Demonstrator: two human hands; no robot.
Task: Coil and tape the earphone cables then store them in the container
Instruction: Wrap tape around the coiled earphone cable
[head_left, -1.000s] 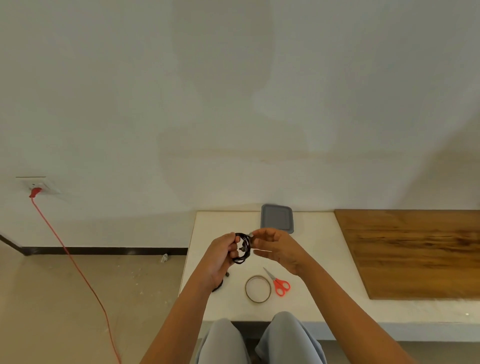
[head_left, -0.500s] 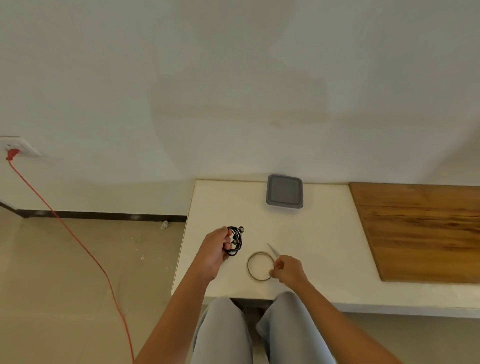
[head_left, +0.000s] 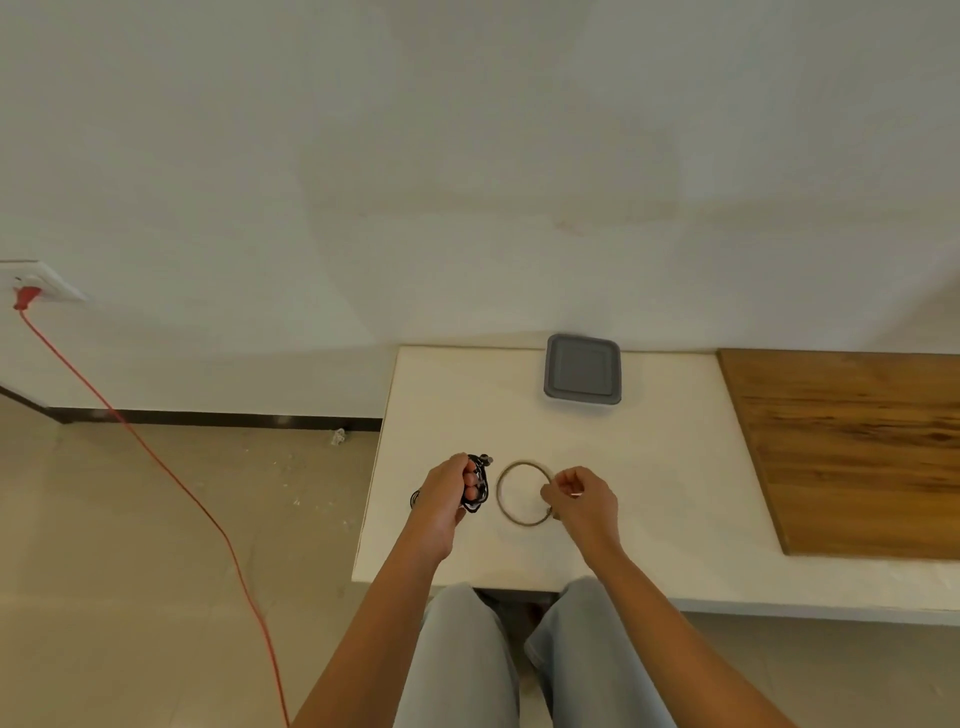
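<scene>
1. Head view, far left of both hands: a white wall socket has a red plug in it. A red cord runs from the plug down across the tiled floor.
2. The left hand is over the near left part of the white counter, close to its left edge. Its fingers are curled round the black earphone cable.
3. The cable is wound into a small bundle against the fingertips, on the side facing the right hand. A short black loop of it sticks out behind the wrist.
4. Between the two hands the tape roll, a thin ring, lies flat on the counter. It is just beside the cable bundle and apart from it.
5. The right hand has its fingers curled, and its thumb and fingertips pinch the right rim of the ring. A small pale strip shows between the fingers, and I cannot tell what it is.
6. Beyond the right hand, at the back of the counter by the wall, stands the grey container with its lid on. It is well apart from both hands.
7. To the right of the right hand a wooden board lies flat on the counter and reaches the picture's edge.
8. Below the hands, the person's knees in light trousers sit under the counter's near edge.
</scene>
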